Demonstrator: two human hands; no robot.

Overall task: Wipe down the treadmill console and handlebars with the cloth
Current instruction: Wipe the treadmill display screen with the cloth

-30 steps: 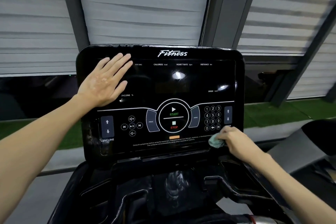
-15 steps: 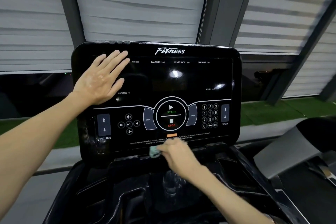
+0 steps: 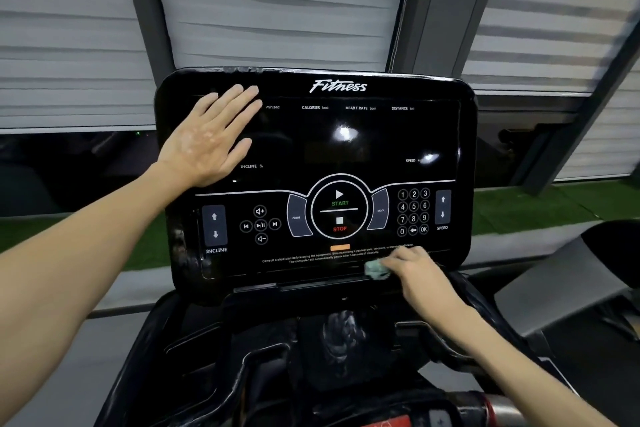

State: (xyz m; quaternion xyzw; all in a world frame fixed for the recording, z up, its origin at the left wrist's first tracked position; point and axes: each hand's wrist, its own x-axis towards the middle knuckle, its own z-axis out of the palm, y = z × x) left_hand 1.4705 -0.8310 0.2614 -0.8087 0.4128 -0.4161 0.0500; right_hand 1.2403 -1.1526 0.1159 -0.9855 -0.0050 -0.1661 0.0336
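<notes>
The black treadmill console point(image 3: 346, 149) fills the middle of the head view, with START and STOP buttons at its centre. My left hand point(image 3: 211, 139) lies flat with straight fingers on the console's upper left part. My right hand point(image 3: 419, 274) grips a small pale green cloth point(image 3: 375, 270) and holds it against the console's lower edge, right of centre, below the number keypad. Most of the cloth is hidden under my fingers. A handlebar end point(image 3: 498, 406) with a red band shows at the bottom right.
Below the console lies a black tray point(image 3: 270, 350) with moulded recesses. Grey slatted blinds point(image 3: 277, 3) and dark window posts stand behind. A neighbouring machine's grey and black part point(image 3: 571, 281) sits at the right, and green turf point(image 3: 540, 208) runs beyond.
My right hand with the cloth swept left along the console's lower edge, then came back right to below the keypad. My left hand stayed flat on the upper left.
</notes>
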